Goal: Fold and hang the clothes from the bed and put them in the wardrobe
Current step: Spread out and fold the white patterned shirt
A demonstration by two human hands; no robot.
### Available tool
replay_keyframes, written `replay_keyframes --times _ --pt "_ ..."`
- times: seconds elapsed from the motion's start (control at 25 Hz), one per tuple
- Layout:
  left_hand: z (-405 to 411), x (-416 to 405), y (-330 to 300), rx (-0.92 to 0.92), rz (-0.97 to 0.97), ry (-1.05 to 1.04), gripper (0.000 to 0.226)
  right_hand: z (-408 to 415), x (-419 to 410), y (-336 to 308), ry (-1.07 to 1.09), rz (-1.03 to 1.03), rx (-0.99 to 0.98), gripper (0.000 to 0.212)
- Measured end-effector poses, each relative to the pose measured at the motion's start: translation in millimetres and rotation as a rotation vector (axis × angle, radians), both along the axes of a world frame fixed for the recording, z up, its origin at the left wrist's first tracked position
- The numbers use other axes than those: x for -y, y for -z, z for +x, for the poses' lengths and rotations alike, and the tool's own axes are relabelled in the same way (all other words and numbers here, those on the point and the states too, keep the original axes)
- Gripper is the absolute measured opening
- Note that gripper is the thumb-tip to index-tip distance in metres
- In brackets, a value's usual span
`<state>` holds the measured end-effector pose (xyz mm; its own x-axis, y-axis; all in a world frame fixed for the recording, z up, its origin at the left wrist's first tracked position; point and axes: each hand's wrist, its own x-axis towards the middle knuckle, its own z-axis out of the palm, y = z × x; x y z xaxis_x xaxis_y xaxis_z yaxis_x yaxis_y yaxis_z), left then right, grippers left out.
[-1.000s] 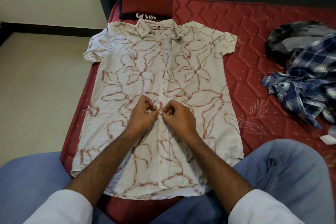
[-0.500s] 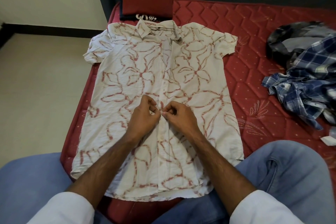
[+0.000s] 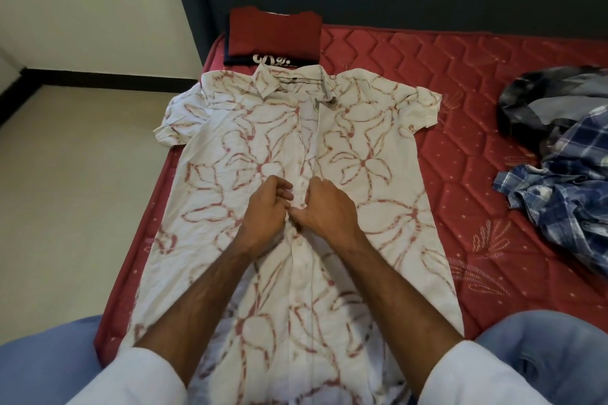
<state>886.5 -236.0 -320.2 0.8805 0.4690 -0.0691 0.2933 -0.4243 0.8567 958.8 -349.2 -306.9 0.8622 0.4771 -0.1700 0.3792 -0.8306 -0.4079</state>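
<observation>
Lay flat on the red quilted mattress (image 3: 460, 174), collar far, hem near: white short-sleeved shirt with red flower outlines (image 3: 378, 207). Pinched its button placket at mid-length, left hand (image 3: 265, 214) and right hand (image 3: 329, 210) touching, fingers curled; unbuttoned stretch ran farther, toward collar.

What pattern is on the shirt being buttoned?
White shirt with reddish flower outlines, in the head view.
</observation>
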Motion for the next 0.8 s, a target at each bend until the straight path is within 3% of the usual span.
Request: replay_keyframes --times 0.16,0.32,0.48,0.68,0.8 --pt "3.3 -3.5 12.4 -0.019 -0.009 -0.039 0.033 10.7 7.1 7.3 0.053 0.108 -0.010 0.022" --pt "7.2 -2.7 15.1 -0.043 0.018 -0.031 0.013 19.9 20.1 10.1 0.222 0.374 -0.219 0.023" --pt "8.9 -0.8 10.1 -0.043 -0.048 -0.081 0.010 19.4 33.4 7.1 0.309 0.638 -0.436 0.015" --pt "9.0 -0.9 2.1 -0.063 -0.046 -0.086 0.013 10.9 26.9 6.4 0.333 0.627 -0.371 0.021" --pt "9.6 -1.0 0.5 -0.080 -0.011 -0.080 0.016 6.9 22.6 11.2 0.339 0.629 -0.354 0.012"
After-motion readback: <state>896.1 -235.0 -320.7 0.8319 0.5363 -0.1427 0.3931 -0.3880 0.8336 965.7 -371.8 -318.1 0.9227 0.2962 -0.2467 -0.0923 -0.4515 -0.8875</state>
